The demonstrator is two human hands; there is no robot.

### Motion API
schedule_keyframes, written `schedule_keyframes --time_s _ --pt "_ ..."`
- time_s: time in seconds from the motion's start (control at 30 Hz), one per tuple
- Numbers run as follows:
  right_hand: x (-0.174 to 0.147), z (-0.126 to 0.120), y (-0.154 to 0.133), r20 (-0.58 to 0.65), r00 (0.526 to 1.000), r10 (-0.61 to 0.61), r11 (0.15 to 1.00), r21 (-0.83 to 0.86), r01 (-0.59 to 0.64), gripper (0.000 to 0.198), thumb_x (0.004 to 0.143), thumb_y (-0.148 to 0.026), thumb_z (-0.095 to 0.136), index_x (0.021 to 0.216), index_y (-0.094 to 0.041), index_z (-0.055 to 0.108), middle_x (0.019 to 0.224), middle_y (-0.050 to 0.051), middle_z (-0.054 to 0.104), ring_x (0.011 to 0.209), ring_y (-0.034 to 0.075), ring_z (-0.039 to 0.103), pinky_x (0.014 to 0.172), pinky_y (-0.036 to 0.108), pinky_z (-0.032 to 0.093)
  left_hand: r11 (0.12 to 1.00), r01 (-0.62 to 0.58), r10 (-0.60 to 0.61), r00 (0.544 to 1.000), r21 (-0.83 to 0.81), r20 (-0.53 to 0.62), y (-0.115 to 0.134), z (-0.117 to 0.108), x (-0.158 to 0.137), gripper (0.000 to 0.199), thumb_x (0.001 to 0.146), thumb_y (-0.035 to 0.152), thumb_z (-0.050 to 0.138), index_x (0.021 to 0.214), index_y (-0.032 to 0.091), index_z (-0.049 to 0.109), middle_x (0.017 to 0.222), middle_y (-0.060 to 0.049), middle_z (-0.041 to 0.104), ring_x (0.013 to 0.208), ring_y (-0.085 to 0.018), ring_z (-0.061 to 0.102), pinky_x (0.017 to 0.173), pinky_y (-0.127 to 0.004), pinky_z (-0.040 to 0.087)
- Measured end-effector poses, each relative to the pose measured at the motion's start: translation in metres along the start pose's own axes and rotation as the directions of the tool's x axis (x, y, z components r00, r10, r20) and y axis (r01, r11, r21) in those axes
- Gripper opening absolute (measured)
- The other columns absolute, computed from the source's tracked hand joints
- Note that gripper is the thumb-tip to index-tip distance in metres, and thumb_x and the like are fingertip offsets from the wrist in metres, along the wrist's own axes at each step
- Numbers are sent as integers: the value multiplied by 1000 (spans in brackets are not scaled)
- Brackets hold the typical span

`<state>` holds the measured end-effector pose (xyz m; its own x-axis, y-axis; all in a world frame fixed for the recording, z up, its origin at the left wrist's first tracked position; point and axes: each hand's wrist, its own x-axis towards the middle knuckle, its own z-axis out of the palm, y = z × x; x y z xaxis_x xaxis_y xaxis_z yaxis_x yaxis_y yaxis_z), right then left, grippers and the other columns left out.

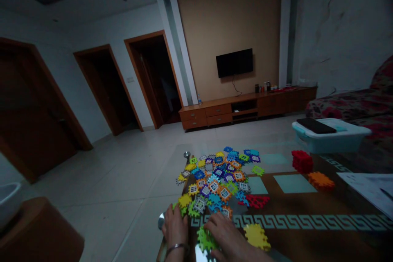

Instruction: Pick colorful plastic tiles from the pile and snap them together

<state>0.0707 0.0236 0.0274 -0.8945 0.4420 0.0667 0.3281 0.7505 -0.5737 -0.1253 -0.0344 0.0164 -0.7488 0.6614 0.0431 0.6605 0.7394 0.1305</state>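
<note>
Hands work at the near left corner of the coffee table (307, 213). The left hand (175, 226), a bangle (177, 248) on its wrist, lies flat with loose fingers on the table's near edge, touching a yellow tile and a green tile at the rim of the pile. The right hand (229, 235) curls down over a green interlocking tile (205, 240), fingertips pressing it to the surface; whether it pinches the piece I cannot tell. Just right of that hand lies a yellow interlocking tile (257, 236), flat and apart from the heap.

By my judgement the step in hand is picking single pieces out of the heap of interlocking tiles (215, 180) and joining them; the next move seems to call for lifting the green piece clear and lining its teeth up with another's.

Beyond the hands the heap spreads toward the far left corner, with a flat red tile (257, 201) at its right side. Further right stand a red assembled cube (302, 161) and an orange tile (321, 180), with paper (368, 188) at the right edge. At the far right corner sits a pale storage box (330, 137) with a phone (316, 125) on its lid.

The tabletop is dark with a pale key-pattern border. The room is dim: tiled floor, three dark doorways, a low wooden TV cabinet (245, 108) under a wall-mounted television (234, 62), a floral sofa (353, 104) at right
</note>
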Motion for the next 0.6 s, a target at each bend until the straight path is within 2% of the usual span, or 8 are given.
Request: schedule_keyframes --time_s 0.07,0.17,0.27,0.33,0.4,0.5,0.6 --pt "12 4 -5 44 999 -13 999 -32 14 45 73 -16 73 117 -18 60 129 11 59 119 28 52 100 39 43 1000 26 -26 1000 -14 -6 -1 1 5 42 88 14 50 130 19 56 148 -12 51 137 -22 46 106 -34 42" --pt "23 9 -7 96 995 15 997 -79 -8 40 75 -18 73 113 -17 63 128 12 60 118 29 54 99 39 45 999 4 -4 1000 -51 5 0 1 6 39 87 13 52 123 23 60 138 -7 60 129 -20 54 99 -33 46" --pt "23 13 -7 103 993 49 995 -89 -40 45 70 -23 80 111 -16 65 128 13 61 119 32 54 99 40 46 998 -9 11 1000 -56 25 -1 -3 4 39 84 15 56 122 22 61 129 -7 65 123 -22 57 91 -33 48" --pt "24 16 -6 68 995 75 995 -70 -71 43 69 -25 82 108 -17 67 125 13 62 116 31 56 97 38 47 998 -2 4 1000 -59 30 -5 -6 2 38 84 17 56 122 20 60 125 -9 65 121 -23 58 90 -32 47" --pt "29 20 -3 -29 997 74 996 -55 -75 33 77 -21 76 109 -19 68 126 11 63 118 29 56 99 37 46 998 9 -8 1000 -69 15 -12 -10 -2 35 88 22 51 122 19 59 124 -10 65 119 -23 59 89 -31 47" --pt "48 25 9 -150 989 -9 994 -108 -7 30 87 -9 60 112 -22 68 135 8 61 129 30 50 106 43 42 997 6 -6 1000 -80 -11 -20 -16 -14 37 89 24 45 124 19 56 125 -11 64 119 -24 58 91 -33 47" --pt "66 27 25 -155 988 -15 983 -185 -14 36 89 -4 53 116 -22 68 134 8 64 131 30 49 107 48 42 977 -109 120 991 -185 51 -15 -22 -31 38 82 21 48 117 26 59 127 -4 65 123 -22 56 100 -32 45"
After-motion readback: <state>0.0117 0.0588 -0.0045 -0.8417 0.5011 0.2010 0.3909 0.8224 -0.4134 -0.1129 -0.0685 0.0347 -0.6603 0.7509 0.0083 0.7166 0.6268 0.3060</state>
